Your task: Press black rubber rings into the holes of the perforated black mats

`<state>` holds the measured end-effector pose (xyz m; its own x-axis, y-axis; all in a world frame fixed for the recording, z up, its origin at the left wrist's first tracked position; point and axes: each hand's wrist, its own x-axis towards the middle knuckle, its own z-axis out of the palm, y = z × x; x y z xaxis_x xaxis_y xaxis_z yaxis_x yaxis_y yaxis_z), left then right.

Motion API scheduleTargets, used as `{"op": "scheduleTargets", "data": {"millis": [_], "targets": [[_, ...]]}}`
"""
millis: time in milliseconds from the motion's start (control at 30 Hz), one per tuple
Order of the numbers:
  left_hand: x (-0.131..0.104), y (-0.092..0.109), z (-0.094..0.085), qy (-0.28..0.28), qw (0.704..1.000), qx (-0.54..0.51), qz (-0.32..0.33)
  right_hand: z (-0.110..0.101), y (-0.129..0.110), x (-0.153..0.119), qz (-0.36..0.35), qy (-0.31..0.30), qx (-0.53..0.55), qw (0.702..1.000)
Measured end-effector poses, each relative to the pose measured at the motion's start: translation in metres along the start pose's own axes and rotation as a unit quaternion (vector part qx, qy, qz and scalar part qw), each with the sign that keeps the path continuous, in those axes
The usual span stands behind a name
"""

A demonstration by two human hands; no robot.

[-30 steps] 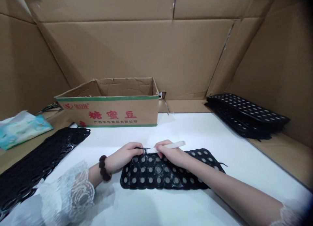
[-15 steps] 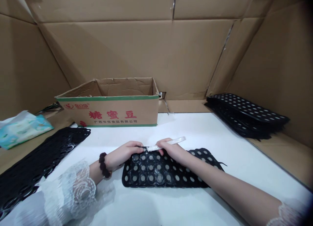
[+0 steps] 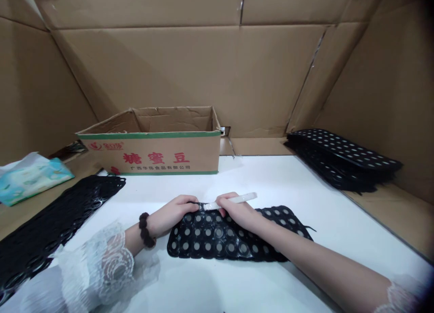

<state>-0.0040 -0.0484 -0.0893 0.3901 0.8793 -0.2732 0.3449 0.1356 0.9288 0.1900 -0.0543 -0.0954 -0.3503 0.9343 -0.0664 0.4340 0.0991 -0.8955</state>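
Observation:
A black sheet (image 3: 208, 234) with rows of round grey discs lies on the white table in front of me. My left hand (image 3: 179, 212) grips its far left edge, thumb on top and fingers partly hidden underneath. My right hand (image 3: 237, 210) is closed round a slim white pen-like tool (image 3: 244, 198), held like a pen. The tool's left end meets the far edge of the sheet, close to my left thumb. What kind of tool it is I cannot make out. My right forearm crosses over the sheet's right part.
An open cardboard box (image 3: 152, 157) stands behind my hands. More black dotted sheets (image 3: 349, 157) are stacked at the back right. Black sheets with round holes (image 3: 57, 222) lie along the left, near a tissue pack (image 3: 34, 177). Cardboard walls (image 3: 176, 69) enclose the table.
The sheet's near side has shifted slightly left. The white tool's right end has dipped a little. Both hands keep their grips in nearly the same place.

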Motion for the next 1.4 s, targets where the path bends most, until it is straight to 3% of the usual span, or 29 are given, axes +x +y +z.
{"op": "scheduleTargets", "data": {"millis": [100, 200, 267, 433, 600, 733, 833, 933, 1000, 1133, 1400], "targets": [[-0.004, 0.004, 0.006, 0.012, 0.988, 0.135, 0.076, 0.006, -0.005, -0.006, -0.049, 0.004, -0.047, 0.998], [-0.009, 0.006, 0.013, 0.055, 0.942, 0.293, 0.156, 0.014, -0.009, -0.011, -0.109, 0.045, -0.165, 0.979], [-0.01, 0.004, 0.018, 0.078, 0.915, 0.355, 0.177, 0.02, -0.011, -0.012, -0.138, 0.073, -0.268, 0.951], [-0.009, 0.0, 0.023, 0.088, 0.895, 0.388, 0.204, 0.03, -0.009, -0.008, -0.148, 0.113, -0.45, 0.873], [-0.01, 0.007, 0.017, 0.083, 0.911, 0.338, 0.223, 0.025, -0.009, -0.001, -0.163, 0.134, -0.489, 0.846], [-0.009, 0.013, 0.01, 0.075, 0.929, 0.285, 0.222, 0.012, -0.009, 0.001, -0.22, 0.158, -0.43, 0.861], [-0.006, 0.013, 0.007, 0.083, 0.933, 0.285, 0.206, 0.005, -0.006, 0.001, -0.253, 0.127, -0.314, 0.906], [-0.004, 0.011, 0.003, 0.074, 0.935, 0.287, 0.195, 0.003, -0.004, 0.0, -0.204, 0.1, -0.177, 0.958], [-0.003, 0.01, 0.0, 0.062, 0.938, 0.285, 0.188, 0.003, -0.003, 0.0, -0.163, 0.084, -0.112, 0.977], [0.0, 0.009, -0.002, 0.047, 0.949, 0.259, 0.175, 0.001, -0.001, 0.001, -0.126, 0.049, -0.051, 0.99], [0.0, 0.009, -0.003, 0.018, 0.966, 0.219, 0.132, 0.0, 0.002, 0.001, -0.122, 0.024, -0.018, 0.992]]}}
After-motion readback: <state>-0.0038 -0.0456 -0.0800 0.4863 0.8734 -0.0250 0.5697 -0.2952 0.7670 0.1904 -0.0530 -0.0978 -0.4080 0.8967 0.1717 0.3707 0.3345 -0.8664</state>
